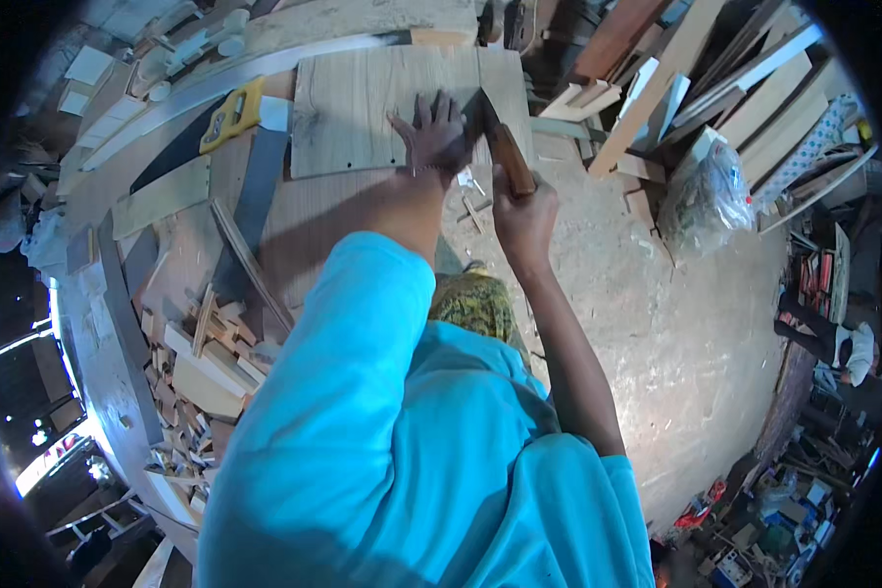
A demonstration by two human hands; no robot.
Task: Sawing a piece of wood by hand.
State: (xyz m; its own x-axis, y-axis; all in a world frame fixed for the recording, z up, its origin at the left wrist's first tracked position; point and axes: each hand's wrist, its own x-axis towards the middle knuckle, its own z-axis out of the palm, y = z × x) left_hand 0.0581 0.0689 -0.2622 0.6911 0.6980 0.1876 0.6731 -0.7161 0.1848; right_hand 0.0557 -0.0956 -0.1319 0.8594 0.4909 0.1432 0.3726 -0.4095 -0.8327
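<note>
A light wooden board (343, 108) with a few small dark holes near its lower edge lies across the bench. My left hand (431, 137) lies on it with fingers spread. Just right of it a dark saw blade (484, 108) stands on edge at the board, partly in shadow. My right hand (524, 211) is closed round the saw's brown wooden handle (510, 157), at the board's near right. A second saw with a yellow handle (227, 116) lies left of the board.
Offcuts (216, 363) are heaped at lower left, beside long strips (250, 255). Leaning planks (666, 108) and a clear plastic bag (710, 196) stand right, above the dusty floor (637, 343). Another person (853, 353) is at far right; clutter (774, 510) lies at lower right.
</note>
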